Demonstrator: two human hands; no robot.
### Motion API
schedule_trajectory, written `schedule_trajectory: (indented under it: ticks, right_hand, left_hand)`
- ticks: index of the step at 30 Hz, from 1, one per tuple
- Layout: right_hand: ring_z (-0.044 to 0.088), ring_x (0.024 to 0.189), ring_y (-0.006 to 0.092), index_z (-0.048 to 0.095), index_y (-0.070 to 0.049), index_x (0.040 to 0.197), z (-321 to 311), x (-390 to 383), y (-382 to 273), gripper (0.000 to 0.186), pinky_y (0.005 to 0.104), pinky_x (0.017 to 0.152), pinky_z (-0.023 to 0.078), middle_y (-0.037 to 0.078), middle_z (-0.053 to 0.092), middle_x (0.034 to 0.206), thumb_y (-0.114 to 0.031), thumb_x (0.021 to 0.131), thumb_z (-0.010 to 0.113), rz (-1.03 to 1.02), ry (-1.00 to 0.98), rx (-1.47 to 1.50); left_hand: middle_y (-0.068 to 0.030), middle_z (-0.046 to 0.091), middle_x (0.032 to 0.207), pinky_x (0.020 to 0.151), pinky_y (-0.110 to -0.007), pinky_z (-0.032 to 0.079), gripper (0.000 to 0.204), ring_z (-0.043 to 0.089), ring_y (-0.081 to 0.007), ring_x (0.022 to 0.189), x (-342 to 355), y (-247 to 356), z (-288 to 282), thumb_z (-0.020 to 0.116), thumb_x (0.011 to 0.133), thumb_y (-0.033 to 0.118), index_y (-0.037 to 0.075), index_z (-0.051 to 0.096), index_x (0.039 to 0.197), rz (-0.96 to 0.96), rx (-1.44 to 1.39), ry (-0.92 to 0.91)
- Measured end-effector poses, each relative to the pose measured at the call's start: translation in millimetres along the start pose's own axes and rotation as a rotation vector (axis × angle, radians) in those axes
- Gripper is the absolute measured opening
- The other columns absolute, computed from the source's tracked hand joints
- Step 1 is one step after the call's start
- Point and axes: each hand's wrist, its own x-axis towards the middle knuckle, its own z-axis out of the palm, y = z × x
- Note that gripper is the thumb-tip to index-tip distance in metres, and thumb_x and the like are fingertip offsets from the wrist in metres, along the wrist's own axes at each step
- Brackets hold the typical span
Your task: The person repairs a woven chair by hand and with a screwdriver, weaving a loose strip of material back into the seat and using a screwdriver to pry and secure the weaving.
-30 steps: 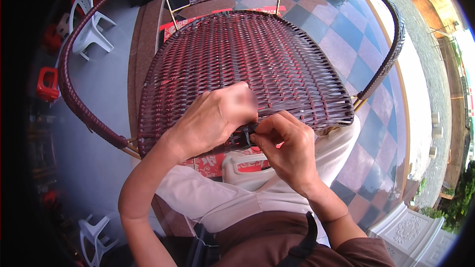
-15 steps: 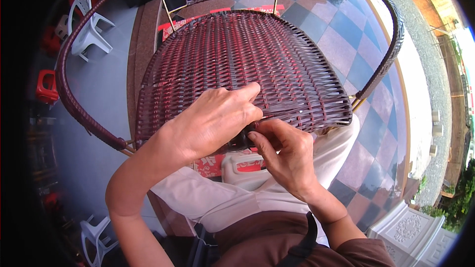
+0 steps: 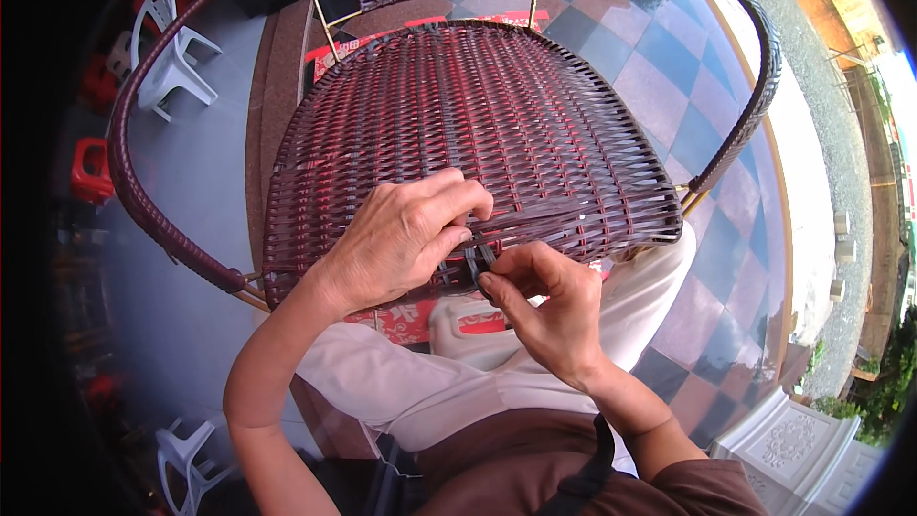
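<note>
A dark red-brown woven chair seat (image 3: 449,115) fills the middle, its front edge over my lap. My left hand (image 3: 401,239) is curled on the weave near that edge, fingers bent around strands whose exact hold I cannot make out. Just right of it, my right hand (image 3: 549,301) pinches a dark flat strip (image 3: 475,266) that hangs at the front edge between both hands. Loose-looking strands (image 3: 544,225) lie along the weave right of my left fingers.
Curved woven arms (image 3: 745,124) on gold metal frames flank the seat. White plastic chairs (image 3: 177,72) and a red stool (image 3: 91,167) stand to the left. A checkered tile floor (image 3: 707,306) lies to the right, with a white carved block (image 3: 783,444) at lower right.
My left hand first reached slightly rightward, then drew back left, its fingertips now higher above the dark strip, exposing more of it. My right hand moved slightly down, still pinching near the edge.
</note>
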Motion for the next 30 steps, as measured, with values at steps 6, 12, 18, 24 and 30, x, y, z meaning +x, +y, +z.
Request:
schedule_trajectory:
  ticks: [6, 12, 18, 24, 30]
  right_hand:
    - [0.06, 0.058, 0.0138, 0.056, 0.001, 0.08, 4, -5, 3, 0.012, 0.0243, 0.051, 0.048, 0.008, 0.059, 0.07, 0.002, 0.074, 0.066, -0.09, 0.046, -0.017]
    - [0.06, 0.057, 0.0134, 0.056, 0.0, 0.081, 4, -4, 2, 0.013, 0.025, 0.051, 0.048, 0.008, 0.059, 0.069, 0.0, 0.074, 0.066, -0.095, 0.008, -0.047]
    - [0.057, 0.051, 0.0121, 0.055, -0.001, 0.084, 3, 0, -3, 0.02, 0.0248, 0.049, 0.046, 0.006, 0.058, 0.061, -0.004, 0.072, 0.07, 0.084, 0.049, -0.041]
    - [0.055, 0.049, 0.0105, 0.056, 0.0, 0.084, 1, 0, 2, 0.02, 0.0238, 0.047, 0.045, 0.006, 0.059, 0.061, -0.005, 0.072, 0.071, 0.11, 0.007, 0.023]
    - [0.053, 0.049, 0.0067, 0.058, 0.001, 0.088, 0, -4, 0, 0.017, 0.0223, 0.046, 0.044, 0.006, 0.061, 0.063, -0.003, 0.075, 0.068, 0.193, -0.008, 0.173]
  left_hand:
    - [-0.0065, 0.05, 0.072, 0.052, -0.028, 0.043, 0.015, 0.053, -0.0157, 0.059, -4, -6, 6, 0.059, 0.072, -0.004, -0.001, 0.054, 0.085, -0.034, -0.136, 0.08]
    - [-0.004, 0.053, 0.066, 0.048, -0.024, 0.039, 0.012, 0.048, -0.0097, 0.051, 2, -4, 3, 0.061, 0.067, 0.001, 0.0, 0.056, 0.077, -0.208, -0.131, 0.041]
    - [-0.0008, 0.054, 0.064, 0.047, -0.023, 0.038, 0.009, 0.045, -0.0056, 0.051, 12, -11, 3, 0.06, 0.064, 0.001, 0.001, 0.056, 0.072, -0.348, -0.242, -0.107]
    - [0.0006, 0.053, 0.063, 0.046, -0.022, 0.036, 0.008, 0.044, -0.0048, 0.051, 17, -16, 5, 0.058, 0.064, -0.001, 0.001, 0.057, 0.071, -0.384, -0.307, -0.176]
    - [0.0016, 0.051, 0.063, 0.045, -0.02, 0.034, 0.008, 0.041, -0.0024, 0.051, 15, -12, 2, 0.058, 0.064, -0.001, 0.001, 0.057, 0.072, -0.42, -0.351, -0.185]
